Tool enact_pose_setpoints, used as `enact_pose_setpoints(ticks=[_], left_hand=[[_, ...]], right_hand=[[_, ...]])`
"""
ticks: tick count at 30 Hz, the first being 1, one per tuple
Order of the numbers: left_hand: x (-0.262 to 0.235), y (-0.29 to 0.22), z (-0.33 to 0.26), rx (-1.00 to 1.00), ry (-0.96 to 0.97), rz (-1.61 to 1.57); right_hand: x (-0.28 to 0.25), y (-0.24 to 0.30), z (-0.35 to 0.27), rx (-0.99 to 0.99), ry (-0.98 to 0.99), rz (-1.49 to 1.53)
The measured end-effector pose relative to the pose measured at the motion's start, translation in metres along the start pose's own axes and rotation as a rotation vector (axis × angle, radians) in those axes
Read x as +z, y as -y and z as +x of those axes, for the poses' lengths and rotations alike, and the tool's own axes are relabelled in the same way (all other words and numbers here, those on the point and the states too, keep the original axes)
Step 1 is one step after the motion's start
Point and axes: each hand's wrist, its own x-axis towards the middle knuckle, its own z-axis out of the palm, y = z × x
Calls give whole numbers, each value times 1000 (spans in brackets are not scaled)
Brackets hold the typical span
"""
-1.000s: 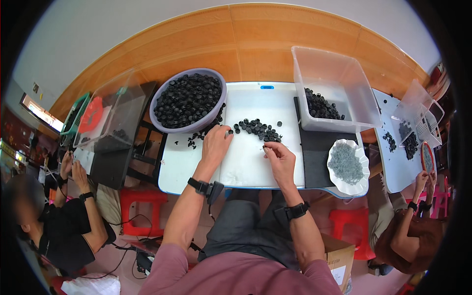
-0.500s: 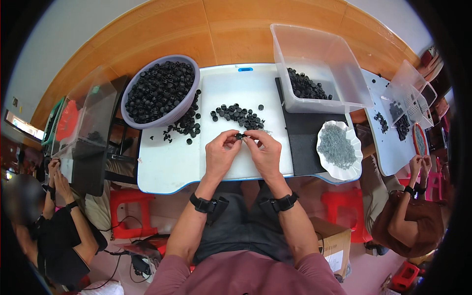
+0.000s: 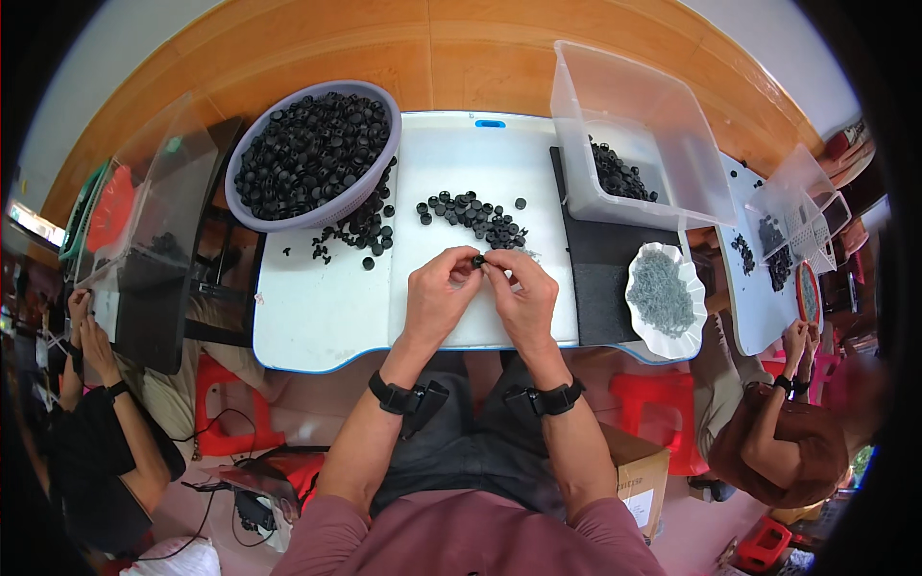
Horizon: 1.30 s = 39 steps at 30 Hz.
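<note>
Fingertips of my left hand (image 3: pixel 440 296) and my right hand (image 3: pixel 524 296) meet over the white tabletop, pinching a small black round cap (image 3: pixel 477 260) between them. My fingers partly hide it. Just beyond my hands lies a loose cluster of similar black caps (image 3: pixel 471 213). A few thin grey pieces (image 3: pixel 526 253) are scattered beside that cluster. To the right, a white scalloped dish (image 3: pixel 697 305) holds a heap of tiny thin grey pieces (image 3: pixel 661 290).
A purple basket (image 3: pixel 392 158) heaped with black caps stands at the back left, more spilled beside it. At the back right, a clear plastic bin (image 3: pixel 639 91) holds black parts, above a black mat (image 3: pixel 597 288). People work at neighbouring tables, left and right.
The whole view has shifted slightly. My hands stay together at the same place on the table, still pinching a small black cap, with slightly altered fingers.
</note>
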Motion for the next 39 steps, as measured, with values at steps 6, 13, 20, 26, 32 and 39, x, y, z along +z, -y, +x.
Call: enact_pose_setpoints(ticks=[6, 13, 20, 26, 32, 39], left_hand=[[-3, 1, 0, -16, 10, -5], [-3, -2, 0, -66, 10, -19], [-4, 3, -1, -54, 55, -30], [-5, 5, -1, -16, 57, -13], [-6, 0, 0, -42, 58, -27], [-5, 2, -2, -88, 64, 12]], right_hand=[[-2, 7, 0, 6, 50, 18], [-4, 0, -2, 188, 77, 159], [-4, -2, 0, 196, 70, 185], [-4, -3, 0, 192, 81, 197], [-4, -3, 1, 138, 90, 187], [-3, -2, 0, 77, 85, 126]])
